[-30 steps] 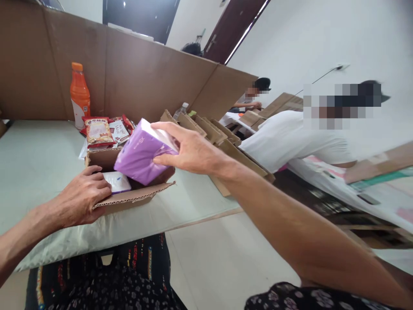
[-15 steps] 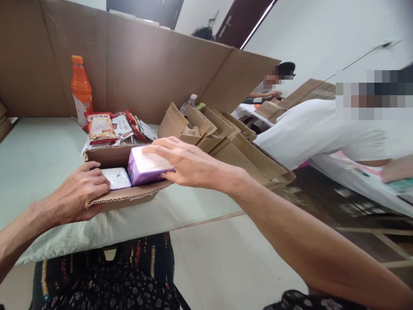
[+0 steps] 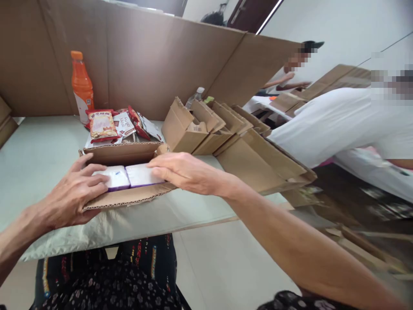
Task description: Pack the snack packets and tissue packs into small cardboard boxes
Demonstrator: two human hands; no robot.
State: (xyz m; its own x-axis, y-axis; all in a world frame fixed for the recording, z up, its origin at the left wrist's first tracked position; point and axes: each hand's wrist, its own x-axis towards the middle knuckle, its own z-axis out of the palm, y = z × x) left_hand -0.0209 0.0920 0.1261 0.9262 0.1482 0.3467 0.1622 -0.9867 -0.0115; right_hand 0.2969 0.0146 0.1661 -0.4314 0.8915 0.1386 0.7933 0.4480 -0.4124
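Observation:
An open cardboard box (image 3: 121, 199) sits near the front edge of the covered table. Two tissue packs, white on top with purple sides, lie side by side inside: a left tissue pack (image 3: 118, 176) and a right tissue pack (image 3: 139, 175). My left hand (image 3: 82, 189) grips the box's left end, thumb outside the front wall and fingers reaching over onto the left pack. At the other end, my right hand (image 3: 183, 172) holds the right pack at its top right, with the fingers close together. Its fingertips are partly hidden in the box.
Behind the box lie several snack packets (image 3: 103, 125) and an orange drink bottle (image 3: 81, 88). Several cardboard boxes (image 3: 206, 125) stand to the right, a clear bottle (image 3: 195, 97) behind them. A cardboard panel (image 3: 145, 64) borders the back. A person in white (image 3: 325, 125) is at right, another person farther back.
The right tissue pack has gone down into the box, level with the left one. My right hand has lowered with it. The view has shifted slightly.

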